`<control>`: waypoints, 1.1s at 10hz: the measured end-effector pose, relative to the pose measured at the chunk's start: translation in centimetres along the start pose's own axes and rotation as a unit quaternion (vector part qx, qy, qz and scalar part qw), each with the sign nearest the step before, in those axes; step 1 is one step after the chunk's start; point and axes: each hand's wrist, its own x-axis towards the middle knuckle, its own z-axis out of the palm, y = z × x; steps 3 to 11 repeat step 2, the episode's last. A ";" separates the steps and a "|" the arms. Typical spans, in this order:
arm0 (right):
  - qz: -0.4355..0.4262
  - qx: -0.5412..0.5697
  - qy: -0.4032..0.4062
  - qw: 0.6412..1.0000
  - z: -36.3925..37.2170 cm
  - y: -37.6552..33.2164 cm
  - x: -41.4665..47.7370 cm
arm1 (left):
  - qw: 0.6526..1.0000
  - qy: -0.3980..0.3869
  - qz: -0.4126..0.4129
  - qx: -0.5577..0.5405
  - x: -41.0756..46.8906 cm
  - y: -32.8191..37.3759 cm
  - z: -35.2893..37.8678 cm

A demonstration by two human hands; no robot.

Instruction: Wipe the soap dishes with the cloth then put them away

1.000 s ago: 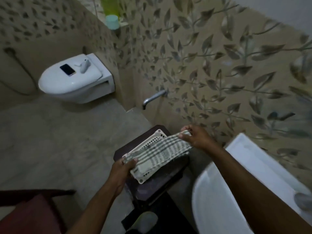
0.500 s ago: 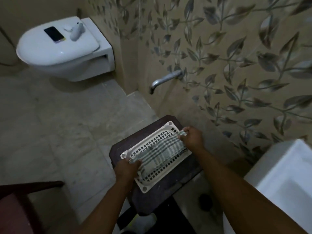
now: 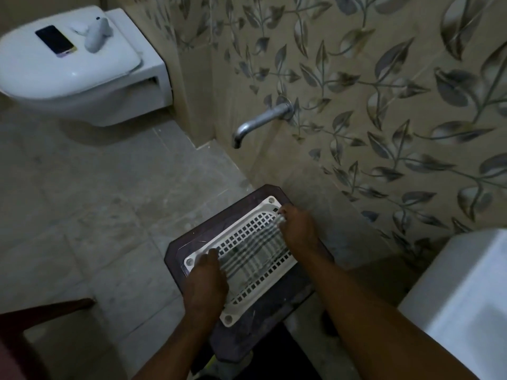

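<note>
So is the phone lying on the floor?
No, the phone lies on top of the white toilet lid.

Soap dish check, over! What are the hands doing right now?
Right hand pinches cloth at far end; left hand on near end, grip hidden. Cloth stretched across white soap dish on dark stool. Nothing in the way.
</note>
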 end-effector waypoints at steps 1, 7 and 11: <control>0.004 -0.017 -0.003 1.000 -0.4 -0.1 -0.1 | 0.997 0.023 0.054 0.045 -0.7 0.3 -0.5; 0.004 -0.023 -0.003 1.000 -2.1 -1.2 -0.5 | 0.995 0.045 0.084 0.032 -0.5 0.8 -1.4; 0.004 -0.023 -0.003 1.000 -2.1 -1.2 -0.5 | 0.995 0.045 0.084 0.032 -0.5 0.8 -1.4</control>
